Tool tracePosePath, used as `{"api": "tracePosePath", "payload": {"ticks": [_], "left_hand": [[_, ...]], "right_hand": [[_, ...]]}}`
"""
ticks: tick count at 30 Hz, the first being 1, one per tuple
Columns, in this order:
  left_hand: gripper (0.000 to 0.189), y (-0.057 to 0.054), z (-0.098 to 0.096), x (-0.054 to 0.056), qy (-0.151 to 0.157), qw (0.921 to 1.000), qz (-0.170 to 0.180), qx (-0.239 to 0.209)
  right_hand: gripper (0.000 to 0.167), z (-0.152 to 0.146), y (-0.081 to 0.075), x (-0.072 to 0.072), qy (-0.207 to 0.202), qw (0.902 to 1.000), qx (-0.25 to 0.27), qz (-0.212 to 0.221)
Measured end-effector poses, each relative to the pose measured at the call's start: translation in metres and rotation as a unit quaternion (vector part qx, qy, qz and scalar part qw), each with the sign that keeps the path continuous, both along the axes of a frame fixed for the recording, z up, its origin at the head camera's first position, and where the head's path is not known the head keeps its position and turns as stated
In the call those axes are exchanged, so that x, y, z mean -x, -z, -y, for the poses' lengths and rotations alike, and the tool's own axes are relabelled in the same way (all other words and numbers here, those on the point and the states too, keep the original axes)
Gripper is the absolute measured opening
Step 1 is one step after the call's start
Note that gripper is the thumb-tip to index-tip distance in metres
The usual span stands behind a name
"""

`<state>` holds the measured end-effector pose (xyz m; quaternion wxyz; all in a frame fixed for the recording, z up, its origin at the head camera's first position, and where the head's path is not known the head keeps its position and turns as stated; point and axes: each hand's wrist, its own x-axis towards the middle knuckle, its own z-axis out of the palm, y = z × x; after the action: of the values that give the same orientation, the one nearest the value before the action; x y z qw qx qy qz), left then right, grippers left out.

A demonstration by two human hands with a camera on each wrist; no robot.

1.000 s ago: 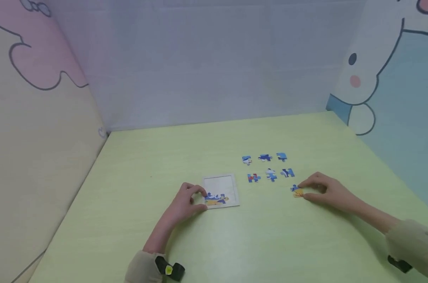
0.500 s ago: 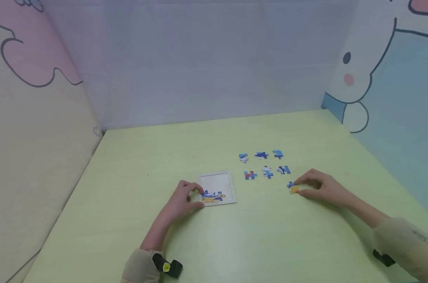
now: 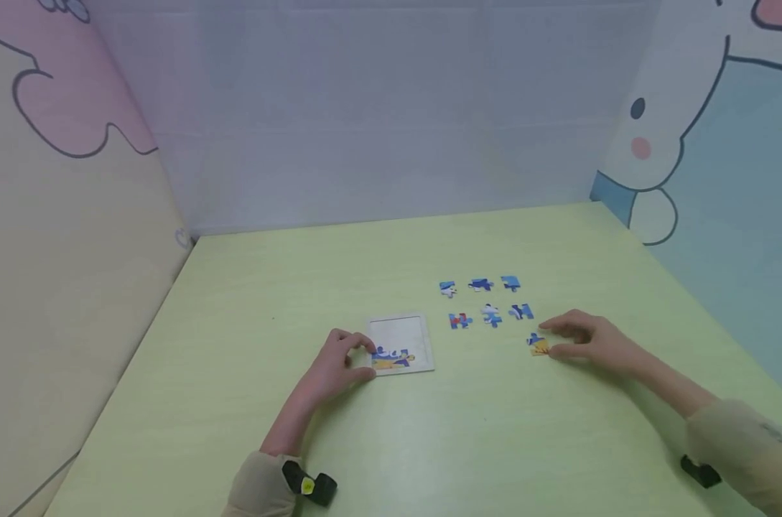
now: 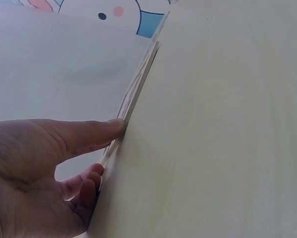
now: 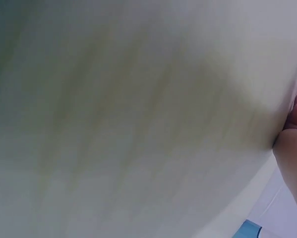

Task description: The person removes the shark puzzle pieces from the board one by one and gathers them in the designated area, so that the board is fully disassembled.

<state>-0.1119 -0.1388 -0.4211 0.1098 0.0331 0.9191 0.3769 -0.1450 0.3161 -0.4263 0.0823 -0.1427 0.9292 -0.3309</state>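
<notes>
My left hand (image 3: 335,368) grips the lower left corner of a white puzzle frame (image 3: 428,343) in the head view, index finger at its left side and thumb at the near corner. The left wrist view shows the thumb (image 4: 96,134) against the frame's edge (image 4: 143,79), other fingers curled below. Joined pieces (image 3: 393,358), yellow and blue, lie along the bottom of the frame. My right hand (image 3: 594,345) is beside a loose yellow-and-blue puzzle piece (image 3: 538,346). Its thumb tip is right at the piece, while the index finger stands off above it.
Two rows of loose puzzle pieces lie right of the frame, among them a red-and-blue piece (image 3: 459,321), a dark blue piece (image 3: 480,285) and a light blue corner piece (image 3: 510,283). A pale curtain (image 3: 391,122) hangs behind the yellow-green table (image 3: 287,280); printed panels flank it.
My right index finger has lifted away from the yellow-and-blue puzzle piece, widening the gap to the thumb. My left hand keeps its place at the frame. The head view has shifted slightly.
</notes>
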Motion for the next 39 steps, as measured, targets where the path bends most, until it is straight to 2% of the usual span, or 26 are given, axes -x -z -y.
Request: {"api": "tracePosePath", "payload": {"ticks": [6, 10, 13, 21, 28, 32, 39], "left_hand": [[0.028, -0.002, 0.0, 0.0, -0.005, 1.0, -0.002, -0.008], [0.028, -0.002, 0.0, -0.001, -0.002, 0.9999, 0.001, -0.01], [0.028, -0.002, -0.001, 0.001, -0.001, 0.9999, -0.003, -0.011], [0.028, 0.001, 0.0, 0.005, -0.003, 0.9999, -0.001, -0.011], [0.027, 0.002, -0.001, 0.006, -0.005, 0.9999, 0.0, -0.009], [0.028, 0.001, -0.001, 0.006, -0.008, 0.9999, 0.003, -0.007], [0.028, 0.0, 0.0, 0.005, -0.006, 0.9999, 0.006, -0.01]], "right_hand": [[0.05, 0.005, -0.009, 0.007, -0.016, 0.9992, 0.007, 0.036], [0.05, 0.015, -0.014, 0.012, -0.016, 0.9988, -0.009, 0.045], [0.049, 0.028, -0.017, 0.017, -0.01, 0.9992, -0.015, 0.035], [0.045, 0.085, -0.028, 0.022, -0.009, 0.9962, 0.082, 0.025], [0.045, 0.13, -0.031, 0.029, -0.015, 0.9867, 0.16, 0.024], [0.043, 0.154, -0.031, 0.029, -0.008, 0.9842, 0.175, 0.023], [0.042, 0.189, -0.029, 0.023, -0.02, 0.983, 0.179, 0.032]]}}
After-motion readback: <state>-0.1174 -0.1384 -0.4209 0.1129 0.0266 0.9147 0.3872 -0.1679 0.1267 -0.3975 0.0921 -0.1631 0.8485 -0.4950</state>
